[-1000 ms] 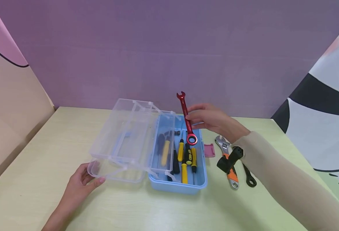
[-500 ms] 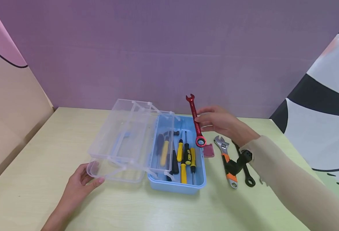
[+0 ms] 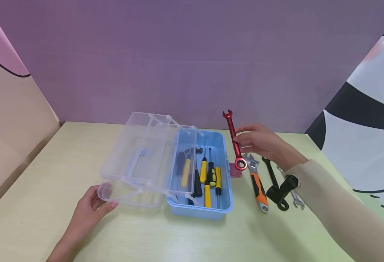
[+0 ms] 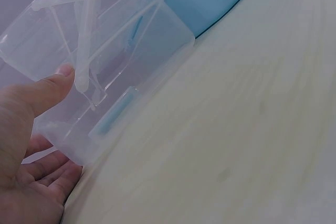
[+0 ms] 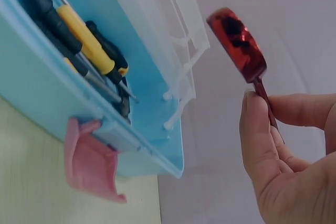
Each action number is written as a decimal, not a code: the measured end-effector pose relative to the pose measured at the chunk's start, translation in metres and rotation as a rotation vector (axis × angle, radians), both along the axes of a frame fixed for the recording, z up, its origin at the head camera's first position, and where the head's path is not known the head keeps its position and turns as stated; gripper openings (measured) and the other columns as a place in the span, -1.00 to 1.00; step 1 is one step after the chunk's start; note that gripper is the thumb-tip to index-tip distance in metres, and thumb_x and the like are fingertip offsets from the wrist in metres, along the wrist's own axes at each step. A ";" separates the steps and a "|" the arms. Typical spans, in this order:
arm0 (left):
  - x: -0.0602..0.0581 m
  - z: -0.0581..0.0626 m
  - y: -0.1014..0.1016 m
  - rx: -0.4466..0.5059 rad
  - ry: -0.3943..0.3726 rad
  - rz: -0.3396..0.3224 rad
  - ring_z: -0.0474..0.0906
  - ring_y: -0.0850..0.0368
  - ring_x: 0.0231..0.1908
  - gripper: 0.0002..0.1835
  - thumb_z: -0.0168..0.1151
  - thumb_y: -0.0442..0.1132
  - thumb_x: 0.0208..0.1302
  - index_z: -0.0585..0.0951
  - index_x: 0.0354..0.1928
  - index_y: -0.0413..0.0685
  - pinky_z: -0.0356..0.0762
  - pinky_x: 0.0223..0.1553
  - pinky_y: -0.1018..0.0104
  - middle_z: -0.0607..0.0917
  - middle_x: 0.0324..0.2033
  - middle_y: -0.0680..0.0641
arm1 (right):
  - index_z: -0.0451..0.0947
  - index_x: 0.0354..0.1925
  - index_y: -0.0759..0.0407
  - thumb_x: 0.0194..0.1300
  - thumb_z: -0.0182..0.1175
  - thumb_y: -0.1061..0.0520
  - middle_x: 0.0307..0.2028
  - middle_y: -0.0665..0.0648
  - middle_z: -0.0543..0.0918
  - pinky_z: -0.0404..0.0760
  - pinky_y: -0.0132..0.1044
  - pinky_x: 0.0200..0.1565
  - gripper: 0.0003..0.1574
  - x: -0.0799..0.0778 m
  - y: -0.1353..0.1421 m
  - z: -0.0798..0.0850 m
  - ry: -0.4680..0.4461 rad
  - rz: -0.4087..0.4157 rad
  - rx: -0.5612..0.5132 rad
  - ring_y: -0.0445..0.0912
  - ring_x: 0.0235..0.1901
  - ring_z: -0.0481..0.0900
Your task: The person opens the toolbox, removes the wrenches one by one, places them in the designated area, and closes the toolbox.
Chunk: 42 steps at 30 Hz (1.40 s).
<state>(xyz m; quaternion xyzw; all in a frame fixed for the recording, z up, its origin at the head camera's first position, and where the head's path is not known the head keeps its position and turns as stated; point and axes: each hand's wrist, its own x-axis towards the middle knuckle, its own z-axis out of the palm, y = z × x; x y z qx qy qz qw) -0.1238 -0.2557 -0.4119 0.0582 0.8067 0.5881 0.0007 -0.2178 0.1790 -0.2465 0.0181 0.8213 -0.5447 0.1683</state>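
Note:
My right hand (image 3: 264, 140) pinches a red combination wrench (image 3: 234, 142) between thumb and fingers, in the air just right of the toolbox. Its open end points up and the ring end hangs lowest; in the right wrist view the ring end of the wrench (image 5: 241, 45) is seen edge-on. At the left, my left hand (image 3: 88, 211) holds the near left corner of the clear toolbox lid (image 3: 136, 153), thumb on one side and fingers on the other. The blue toolbox (image 3: 200, 213) stands with its lid swung left, holding several screwdrivers (image 3: 207, 194) and a hammer (image 3: 186, 173), partly seen through the lid.
Right of the box lie an orange-handled adjustable wrench (image 3: 259, 189), a black wrench (image 3: 270, 173) and a silver wrench (image 3: 296, 200), the latter two partly hidden by the wrist camera. A pink latch (image 3: 235, 171) sticks out from the box's right side. A purple backdrop (image 3: 192, 65) rises behind.
My right hand has carried the red wrench rightward from above the box to beyond its right side, slightly lower. My left hand and the lid have stayed put.

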 end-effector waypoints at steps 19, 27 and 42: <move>0.001 -0.001 0.000 0.012 0.012 -0.004 0.42 0.68 -0.09 -0.41 0.25 -0.31 0.26 0.24 0.23 -0.38 0.54 -0.13 0.64 0.43 0.16 -0.44 | 0.11 0.32 0.38 0.43 -0.03 0.19 -0.30 -0.12 0.53 0.64 -0.40 -0.12 -0.41 0.005 0.043 -0.010 -0.052 -0.053 0.014 -0.23 -0.29 0.57; 0.000 -0.001 0.000 0.015 0.006 -0.008 0.42 0.67 -0.09 -0.41 0.25 -0.31 0.26 0.23 0.23 -0.37 0.54 -0.14 0.64 0.42 0.17 -0.44 | 0.11 0.28 0.36 0.44 -0.10 0.24 -0.34 -0.11 0.53 0.58 -0.34 -0.12 -0.49 0.009 0.063 -0.016 -0.093 -0.072 -0.005 -0.23 -0.31 0.54; -0.001 -0.001 -0.002 -0.002 -0.003 -0.017 0.53 0.46 -0.01 -0.40 0.24 -0.29 0.28 0.22 0.25 -0.36 0.58 -0.11 0.58 0.41 0.18 -0.42 | 0.10 0.29 0.32 0.45 -0.13 0.23 -0.32 -0.17 0.52 0.52 -0.35 -0.15 -0.50 0.020 0.090 -0.026 -0.109 -0.100 0.018 -0.24 -0.27 0.49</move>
